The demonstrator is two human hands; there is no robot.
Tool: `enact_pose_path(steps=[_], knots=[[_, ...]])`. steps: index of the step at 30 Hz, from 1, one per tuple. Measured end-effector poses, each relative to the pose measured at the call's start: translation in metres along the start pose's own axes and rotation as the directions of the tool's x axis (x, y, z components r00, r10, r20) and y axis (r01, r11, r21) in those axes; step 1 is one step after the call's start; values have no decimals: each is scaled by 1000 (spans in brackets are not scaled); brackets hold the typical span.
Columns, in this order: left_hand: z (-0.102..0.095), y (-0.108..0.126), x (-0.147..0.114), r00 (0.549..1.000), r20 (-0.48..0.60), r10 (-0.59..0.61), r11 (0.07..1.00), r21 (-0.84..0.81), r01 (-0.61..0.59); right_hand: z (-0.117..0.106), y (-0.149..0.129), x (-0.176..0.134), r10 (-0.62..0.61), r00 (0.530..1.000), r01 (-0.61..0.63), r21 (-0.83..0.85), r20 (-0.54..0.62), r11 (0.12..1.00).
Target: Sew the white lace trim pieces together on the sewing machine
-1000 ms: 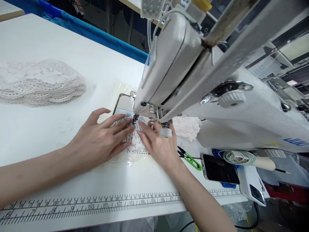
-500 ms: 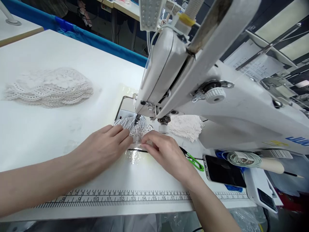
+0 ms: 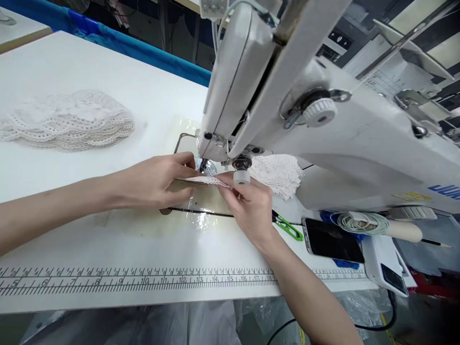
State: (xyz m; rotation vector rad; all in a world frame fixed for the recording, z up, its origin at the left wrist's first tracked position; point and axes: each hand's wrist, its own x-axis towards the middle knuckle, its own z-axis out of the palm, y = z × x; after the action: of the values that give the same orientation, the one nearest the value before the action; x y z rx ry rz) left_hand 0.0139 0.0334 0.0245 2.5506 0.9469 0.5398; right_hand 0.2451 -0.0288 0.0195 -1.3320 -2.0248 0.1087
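Observation:
A small piece of white lace fabric (image 3: pixel 206 179) stretches between my two hands, in front of the presser foot (image 3: pixel 203 165) of the white sewing machine (image 3: pixel 233 81). My left hand (image 3: pixel 163 182) pinches its left end, thumb below and fingers above. On the other end, my right hand (image 3: pixel 246 196) closes with thumb and fingertips, just beneath the machine's lower knob. The lace is seen nearly edge-on, so its full shape is hidden. Behind my right hand, more white lace pieces (image 3: pixel 276 173) lie under the machine arm.
A stack of white eyelet lace (image 3: pixel 72 120) lies on the left of the table. Right of my right hand are green thread snips (image 3: pixel 289 227), a black phone (image 3: pixel 333 244) and a white device (image 3: pixel 383 268). A printed ruler (image 3: pixel 143 280) runs along the front edge.
The lace has come up from lying flat by the presser foot and is now held edge-on between my hands. My left hand has turned to a thumb-and-finger pinch. The view has shifted slightly.

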Motion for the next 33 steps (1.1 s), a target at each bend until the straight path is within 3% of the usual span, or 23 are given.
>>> enact_pose_path(steps=[3,11,17,22,25,29,33], knots=[[-4,-9,6,990,139,21,989,-147,-1,3,1,2,36,999,-36,-12,0,999],[-13,-10,8,978,207,-27,942,-321,94,4,2,-1,32,996,-33,14,78,999],[2,-2,-4,992,124,-19,956,-289,54,6,-2,-4,-18,994,14,36,106,999],[23,4,-8,997,-41,-73,987,-146,66,8,-3,-5,19,993,-22,24,118,999],[26,0,-8,996,-84,-33,981,-194,16,8,-2,-5,57,986,-66,56,156,996],[17,-7,-8,998,-47,45,964,-258,-55,6,-1,-5,73,979,-92,95,193,991],[11,-4,-13,974,-65,215,975,-47,-218,3,-2,-6,-40,981,21,106,189,994]])
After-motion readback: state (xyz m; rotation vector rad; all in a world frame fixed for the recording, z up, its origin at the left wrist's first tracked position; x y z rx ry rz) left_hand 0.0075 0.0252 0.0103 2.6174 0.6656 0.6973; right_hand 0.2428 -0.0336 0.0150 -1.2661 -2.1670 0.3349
